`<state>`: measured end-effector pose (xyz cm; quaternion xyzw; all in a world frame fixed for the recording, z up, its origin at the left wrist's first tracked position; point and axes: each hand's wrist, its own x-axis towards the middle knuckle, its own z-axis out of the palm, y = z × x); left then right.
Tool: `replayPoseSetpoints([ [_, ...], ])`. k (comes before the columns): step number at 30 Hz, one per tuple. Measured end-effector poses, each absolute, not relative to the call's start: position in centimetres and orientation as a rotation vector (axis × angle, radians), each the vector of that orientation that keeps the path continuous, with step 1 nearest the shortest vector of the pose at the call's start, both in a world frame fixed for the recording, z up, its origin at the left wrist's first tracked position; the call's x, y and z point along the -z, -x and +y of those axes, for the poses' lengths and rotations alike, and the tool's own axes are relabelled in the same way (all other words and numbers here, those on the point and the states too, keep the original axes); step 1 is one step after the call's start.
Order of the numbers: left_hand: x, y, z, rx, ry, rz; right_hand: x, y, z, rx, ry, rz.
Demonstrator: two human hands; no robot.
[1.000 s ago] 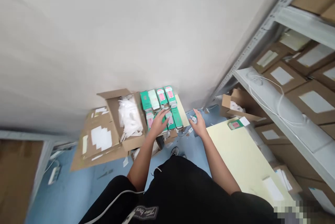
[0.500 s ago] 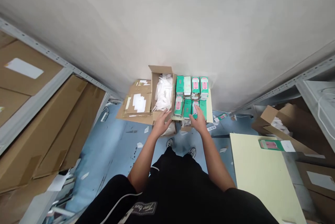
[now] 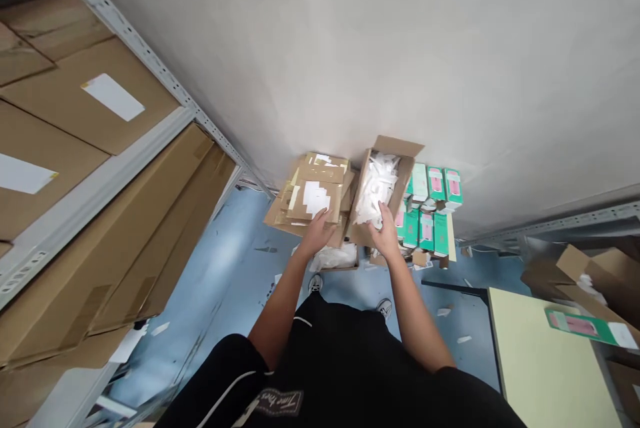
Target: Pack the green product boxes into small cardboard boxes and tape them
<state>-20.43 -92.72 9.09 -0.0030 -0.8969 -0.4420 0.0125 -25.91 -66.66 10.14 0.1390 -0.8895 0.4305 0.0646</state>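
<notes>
My left hand [image 3: 319,235] is open, fingers stretched out, at the front edge of a stack of flattened cardboard [image 3: 320,178] with white labels on it. To its right an open cardboard box [image 3: 400,191], full of white plastic packets [image 3: 379,185], sits at an angle. My right hand [image 3: 385,236] is at the box's front end, thumb and fingers apart over the packets. Whether it presses on them or on the box wall I cannot tell. Green boxes [image 3: 440,231] with pink panels stand in rows to the right, partly hidden by the cardboard box.
Below the work surface is another container of white plastic [image 3: 335,258]. Shelving with large cartons [image 3: 125,235] runs along the left. At lower right, a pale yellow board [image 3: 545,361] carries a green box [image 3: 580,326]. Paper scraps lie on the blue floor.
The cardboard box has turned and shifted right, now overlapping the nearest green boxes. My right hand has gone from the green boxes to the box; my left is now by the flattened cardboard.
</notes>
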Motion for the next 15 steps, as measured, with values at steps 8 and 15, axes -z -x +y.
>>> replayPoseSetpoints([
  [8, -1.1, 24.2, -105.9, 1.602, -0.426, -2.723, -4.4, 26.9, -80.1, -1.240, -0.471, -2.958],
  [15, 4.4, 24.2, -108.5, 1.701, -0.707, -2.742, 2.4, 29.5, -83.3, -1.060, -0.451, -3.336],
])
